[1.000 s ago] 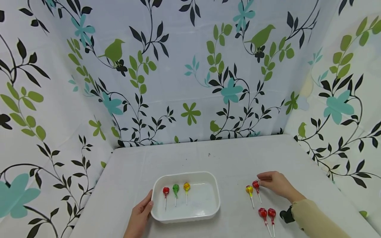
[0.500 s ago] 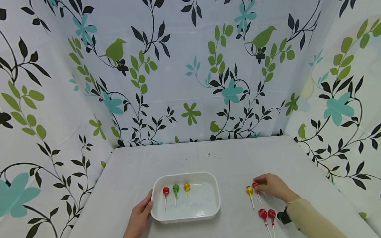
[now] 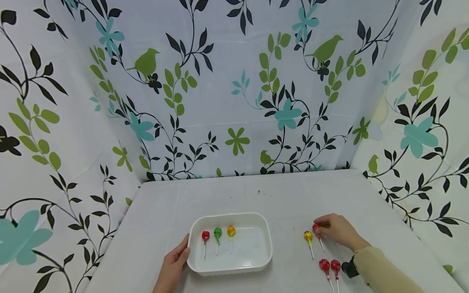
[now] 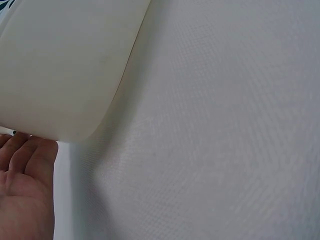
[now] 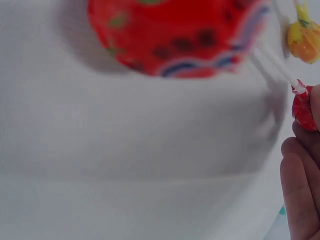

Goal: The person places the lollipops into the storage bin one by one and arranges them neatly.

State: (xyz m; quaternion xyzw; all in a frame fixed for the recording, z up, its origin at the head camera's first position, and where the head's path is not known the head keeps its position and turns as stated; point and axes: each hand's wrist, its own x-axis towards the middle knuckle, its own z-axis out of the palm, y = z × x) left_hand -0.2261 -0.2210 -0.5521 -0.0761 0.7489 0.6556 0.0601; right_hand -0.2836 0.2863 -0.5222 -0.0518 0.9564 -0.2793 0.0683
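Observation:
My left hand (image 3: 174,262) holds the left side of a white tray (image 3: 253,246); in the left wrist view its fingers (image 4: 36,159) meet the tray wall. Inside, a red lollipop (image 3: 205,235), a green one (image 3: 218,232) and a yellow one (image 3: 231,231) lie side by side, sticks toward me. Off to the right, my right hand (image 3: 340,232) pinches a red lollipop (image 3: 316,228) by its wrapped head, partly hidden by the fingers. The right wrist view shows this lollipop's head (image 5: 302,111) between thumb and fingers.
A yellow lollipop (image 3: 308,236) lies just left of the pinched one. Two more red lollipops, a left one (image 3: 324,265) and a right one (image 3: 335,265), lie nearer me by the right wrist's black strap (image 3: 349,268). Patterned cloth (image 3: 205,101) surrounds the white table (image 3: 293,195).
My right hand has moved slightly left and its fingers have taken hold of the red lollipop's head. The left hand stays on the tray, and the view has shifted a little.

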